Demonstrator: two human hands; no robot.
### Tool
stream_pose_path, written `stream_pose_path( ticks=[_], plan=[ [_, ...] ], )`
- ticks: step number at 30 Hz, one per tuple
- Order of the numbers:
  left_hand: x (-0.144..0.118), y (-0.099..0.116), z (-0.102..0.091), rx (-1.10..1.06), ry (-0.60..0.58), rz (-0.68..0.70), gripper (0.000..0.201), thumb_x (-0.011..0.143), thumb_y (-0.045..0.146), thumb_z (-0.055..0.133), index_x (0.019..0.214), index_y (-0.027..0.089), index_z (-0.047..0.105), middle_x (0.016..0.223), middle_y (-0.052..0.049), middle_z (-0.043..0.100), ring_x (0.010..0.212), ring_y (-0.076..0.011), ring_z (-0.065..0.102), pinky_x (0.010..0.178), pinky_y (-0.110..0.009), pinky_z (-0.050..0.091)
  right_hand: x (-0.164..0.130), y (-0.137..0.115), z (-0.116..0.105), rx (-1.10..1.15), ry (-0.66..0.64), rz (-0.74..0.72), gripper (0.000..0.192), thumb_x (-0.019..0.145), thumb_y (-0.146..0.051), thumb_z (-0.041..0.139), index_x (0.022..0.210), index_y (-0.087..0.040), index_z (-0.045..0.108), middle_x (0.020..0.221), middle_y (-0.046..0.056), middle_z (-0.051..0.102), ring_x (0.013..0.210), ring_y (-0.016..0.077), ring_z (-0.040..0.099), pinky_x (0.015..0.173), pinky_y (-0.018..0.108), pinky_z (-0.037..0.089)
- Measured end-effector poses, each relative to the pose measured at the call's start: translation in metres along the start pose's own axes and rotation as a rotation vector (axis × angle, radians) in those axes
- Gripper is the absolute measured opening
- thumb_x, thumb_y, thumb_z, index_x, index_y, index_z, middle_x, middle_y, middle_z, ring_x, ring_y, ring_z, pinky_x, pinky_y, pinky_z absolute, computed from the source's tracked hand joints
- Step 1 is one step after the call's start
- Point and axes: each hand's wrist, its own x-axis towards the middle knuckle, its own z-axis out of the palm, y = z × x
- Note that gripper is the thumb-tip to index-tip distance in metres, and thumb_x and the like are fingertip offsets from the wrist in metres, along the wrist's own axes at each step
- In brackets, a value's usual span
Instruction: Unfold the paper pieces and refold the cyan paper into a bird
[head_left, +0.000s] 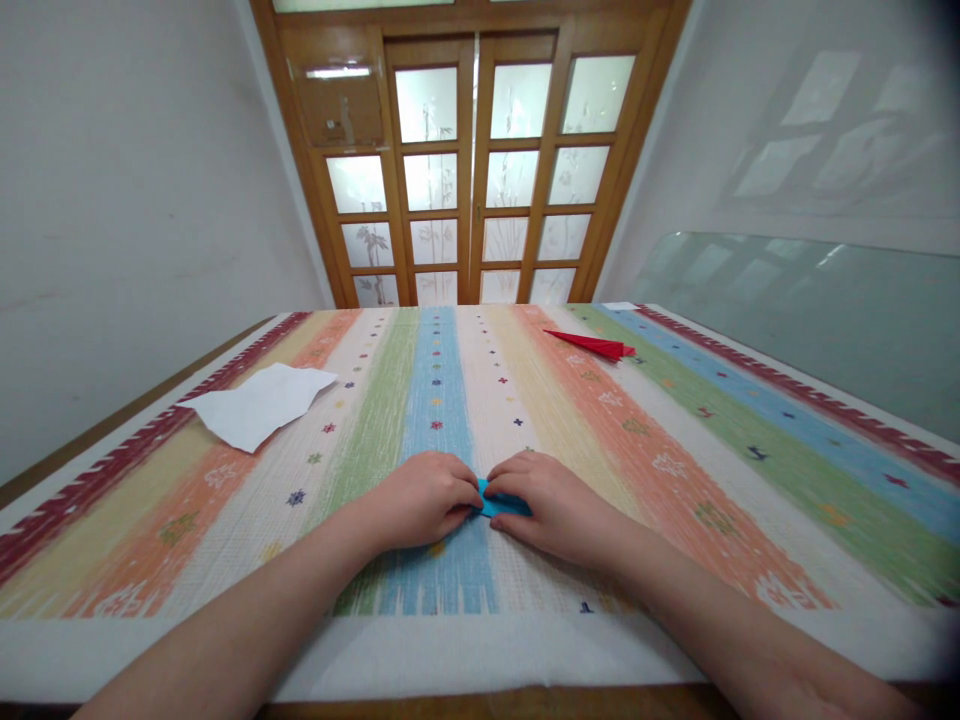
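Note:
A small piece of folded blue paper [495, 502] is held low over the striped tablecloth, near the table's front. My left hand [435, 497] pinches its left end between thumb and fingers. From the other side, my right hand [551, 505] has its fingers closed on the right part of the paper. Both hands nearly meet, and they cover much of the sheet, so its full shape is hidden. Beyond my right hand, a red folded paper piece [592, 345], long and pointed, lies on the cloth.
A creased white sheet of paper [262, 405] lies on the left of the tablecloth [375, 430]. Another small white piece [619, 306] is at the far edge. Wooden glazed doors [472, 160] stand behind the table, and a glass panel [810, 320] leans along the right wall.

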Motion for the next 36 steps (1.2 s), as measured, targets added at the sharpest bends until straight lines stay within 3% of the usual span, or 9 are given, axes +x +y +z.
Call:
stream_pose_path(
  ticks=[5,12,20,27,36],
  plan=[
    [0.001,0.0,0.0,0.015,0.002,-0.021,0.02,0.09,0.013,0.058,0.097,0.021,0.074,0.098,-0.006,0.075,0.092,-0.021,0.068,0.086,-0.033,0.049,0.001,0.0,0.003,-0.001,0.013,0.009,0.015,0.089,-0.027,0.07,0.102,-0.022,0.075,0.098,0.006,0.074,0.096,0.0222,0.065,0.089,0.036,0.044],
    [0.0,-0.001,0.003,0.032,0.022,-0.052,0.029,0.09,0.014,0.056,0.113,0.022,0.071,0.1,-0.006,0.074,0.093,-0.0213,0.068,0.084,-0.033,0.05,0.001,-0.004,0.001,0.0,0.011,0.005,0.021,0.093,-0.023,0.063,0.109,-0.024,0.076,0.099,0.007,0.075,0.095,0.0225,0.066,0.088,0.036,0.045],
    [0.002,-0.004,0.009,0.034,0.072,-0.154,0.021,0.097,0.023,0.053,0.098,0.02,0.074,0.095,-0.007,0.073,0.093,-0.021,0.066,0.084,-0.033,0.049,0.003,0.001,0.003,-0.031,0.026,0.027,0.022,0.097,-0.022,0.056,0.1,-0.021,0.078,0.095,0.007,0.076,0.091,0.0216,0.067,0.086,0.034,0.046],
    [0.009,-0.007,0.021,0.056,0.15,-0.291,0.021,0.096,0.028,0.056,0.096,0.018,0.074,0.096,-0.008,0.074,0.096,-0.0239,0.065,0.086,-0.036,0.049,0.007,0.01,0.007,-0.065,0.058,0.142,0.017,0.093,-0.026,0.062,0.089,-0.021,0.077,0.088,0.006,0.075,0.084,0.021,0.067,0.079,0.031,0.047],
    [0.012,-0.012,0.026,0.092,0.177,-0.331,0.02,0.094,0.03,0.06,0.102,0.021,0.076,0.094,-0.008,0.071,0.096,-0.0239,0.062,0.085,-0.037,0.048,0.011,0.015,0.014,-0.113,0.097,0.202,0.016,0.089,-0.025,0.066,0.099,-0.025,0.079,0.09,0.006,0.075,0.085,0.0216,0.066,0.078,0.032,0.045]
  ],
)
